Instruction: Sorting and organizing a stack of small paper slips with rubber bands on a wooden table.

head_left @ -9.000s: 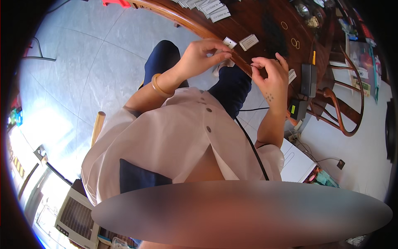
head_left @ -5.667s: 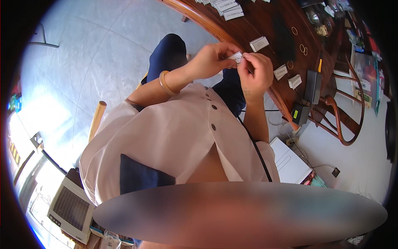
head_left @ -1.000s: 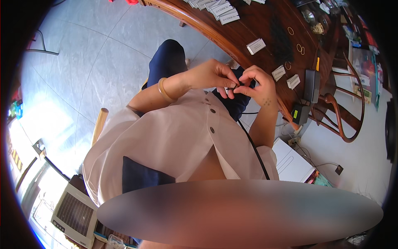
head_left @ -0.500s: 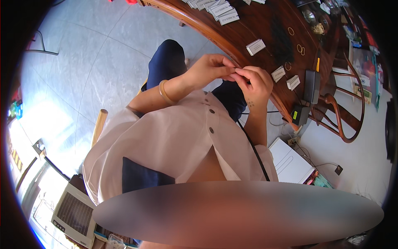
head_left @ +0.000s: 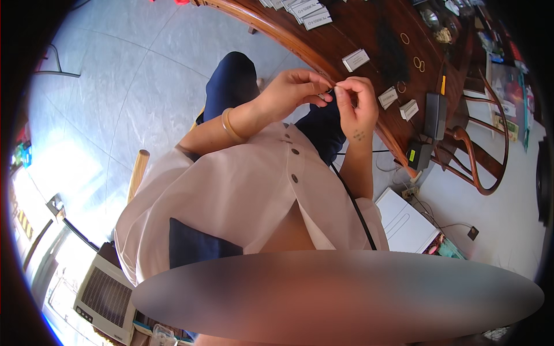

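My left hand (head_left: 293, 89) and my right hand (head_left: 359, 106) meet over my lap at the edge of the brown wooden table (head_left: 346, 34). Fingertips of both pinch a small dark thing (head_left: 330, 90), too small and too covered to name. Beyond the right hand, small white printed packets (head_left: 388, 98) lie on the table, with another white packet (head_left: 355, 60) farther off. A dark patch of what looks like fine black strands (head_left: 394, 55) spreads on the wood, near several thin yellowish rings (head_left: 404, 38).
Overlapping white cards (head_left: 309, 14) lie at the table's far edge. To the right stand a dark grey box (head_left: 435, 115), a black block with a yellow-green label (head_left: 418, 157) and a wooden chair (head_left: 487, 173). A white box (head_left: 404, 222) and cables are on the floor.
The fingertips have shifted slightly up, and the right hand has turned more upright. The left fingers have spread a little, baring the small dark thing between the hands.
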`<state>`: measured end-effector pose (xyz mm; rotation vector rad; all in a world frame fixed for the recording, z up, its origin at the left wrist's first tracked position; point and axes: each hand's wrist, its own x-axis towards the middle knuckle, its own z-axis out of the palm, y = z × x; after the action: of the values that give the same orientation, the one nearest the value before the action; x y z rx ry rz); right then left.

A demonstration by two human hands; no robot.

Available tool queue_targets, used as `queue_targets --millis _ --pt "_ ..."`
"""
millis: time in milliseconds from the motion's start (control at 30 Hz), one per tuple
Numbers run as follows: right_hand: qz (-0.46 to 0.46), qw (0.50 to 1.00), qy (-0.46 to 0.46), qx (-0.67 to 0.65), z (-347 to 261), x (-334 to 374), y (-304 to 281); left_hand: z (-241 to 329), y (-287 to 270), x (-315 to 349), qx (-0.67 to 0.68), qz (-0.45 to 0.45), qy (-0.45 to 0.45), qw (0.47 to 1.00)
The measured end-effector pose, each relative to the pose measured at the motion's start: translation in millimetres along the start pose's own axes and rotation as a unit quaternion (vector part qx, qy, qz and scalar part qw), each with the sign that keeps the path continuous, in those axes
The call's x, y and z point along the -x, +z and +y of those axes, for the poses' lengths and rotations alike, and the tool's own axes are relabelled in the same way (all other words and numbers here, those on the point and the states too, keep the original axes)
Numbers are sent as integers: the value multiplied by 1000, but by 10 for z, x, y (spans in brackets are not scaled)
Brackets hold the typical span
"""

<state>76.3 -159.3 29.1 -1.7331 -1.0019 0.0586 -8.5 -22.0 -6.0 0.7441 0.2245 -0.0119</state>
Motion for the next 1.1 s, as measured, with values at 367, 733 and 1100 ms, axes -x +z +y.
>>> queue_targets --millis 367,733,1100 --pt "66 994 54 -75 84 106 9 -11 -7 -18 -112 2 8 994" --pt "66 971 127 -190 97 110 -14 2 35 -13 -79 -51 -12 996" --pt "-2 968 150 -202 125 81 -15 -8 10 -26 -53 -54 -63 995"
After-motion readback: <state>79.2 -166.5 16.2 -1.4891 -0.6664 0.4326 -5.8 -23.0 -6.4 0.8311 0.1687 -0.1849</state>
